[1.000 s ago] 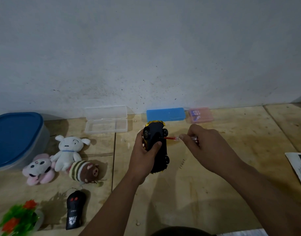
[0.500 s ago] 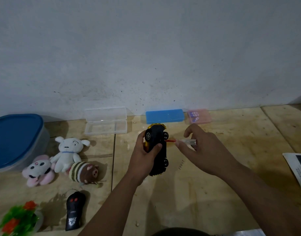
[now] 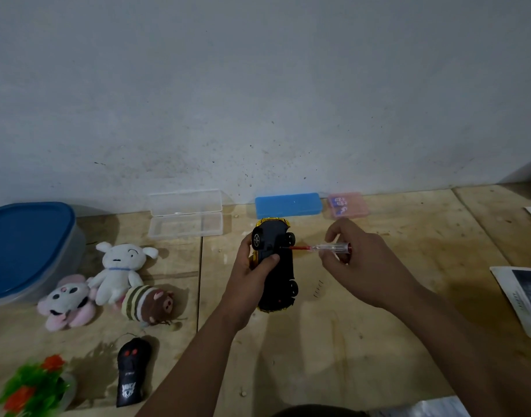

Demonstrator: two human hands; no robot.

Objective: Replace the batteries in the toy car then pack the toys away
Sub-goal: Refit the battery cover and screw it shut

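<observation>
Left hand (image 3: 252, 278) grips black gold-trimmed toy car (image 3: 274, 266), underside up above wooden table (image 3: 348, 341); right hand (image 3: 357, 260) pinches clear-handled red-shaft screwdriver (image 3: 318, 247), lying crosswise to car's long axis, tip on underside near front wheels (screw itself too small to see)

Head view, forward and downward.

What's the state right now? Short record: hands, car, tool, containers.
left grip: left hand holds toy car, underside up
right grip: right hand pinches screwdriver
tool tip: on car underside near a wheel
clear case: open, by wall
blue tub: lid on
plush toys: on table, unpacked
</observation>
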